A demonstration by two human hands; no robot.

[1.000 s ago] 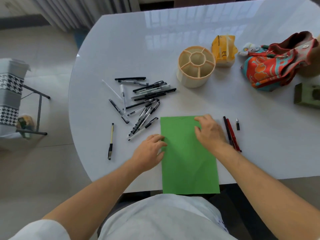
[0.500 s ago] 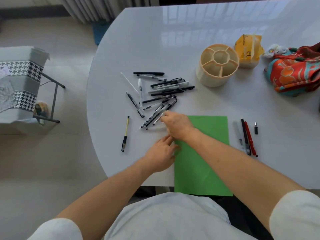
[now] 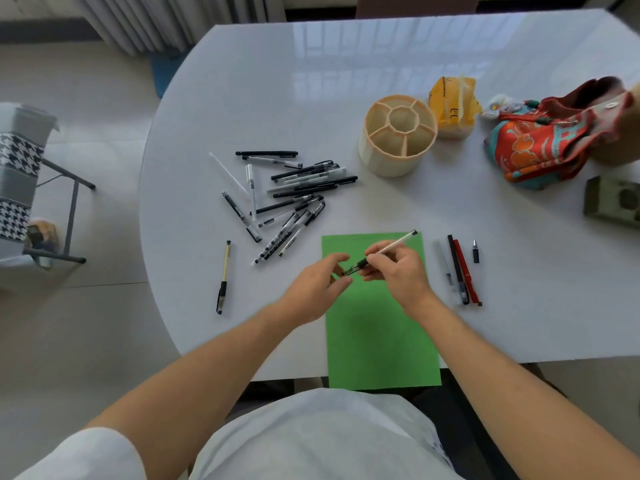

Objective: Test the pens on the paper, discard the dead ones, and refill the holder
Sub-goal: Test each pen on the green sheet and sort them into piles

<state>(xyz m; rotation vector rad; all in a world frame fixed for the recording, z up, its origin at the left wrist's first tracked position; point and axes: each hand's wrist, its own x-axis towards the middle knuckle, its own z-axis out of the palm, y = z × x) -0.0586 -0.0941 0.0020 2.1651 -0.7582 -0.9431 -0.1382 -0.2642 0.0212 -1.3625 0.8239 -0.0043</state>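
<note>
Item: pen (image 3: 388, 251), held in the air above the upper part of the green paper (image 3: 381, 327), which lies on the desk (image 3: 346, 98).

Grip: the barrel is pinched by the right hand (image 3: 398, 271); the dark cap end is pinched by the fingertips of the left hand (image 3: 318, 285). Whether the cap is already loose cannot be told.

Orientation: the long axis runs diagonally, cap end low and to the left, tail end up and to the right, toward the holder (image 3: 398, 133).

Risks, as judged: a cap pulled off sharply could be dropped and could roll off the near desk edge. The paper, weighted by nothing, could slide under a stroke. A tested pen could be confused with the untested heap (image 3: 291, 199) if laid nearby.
</note>
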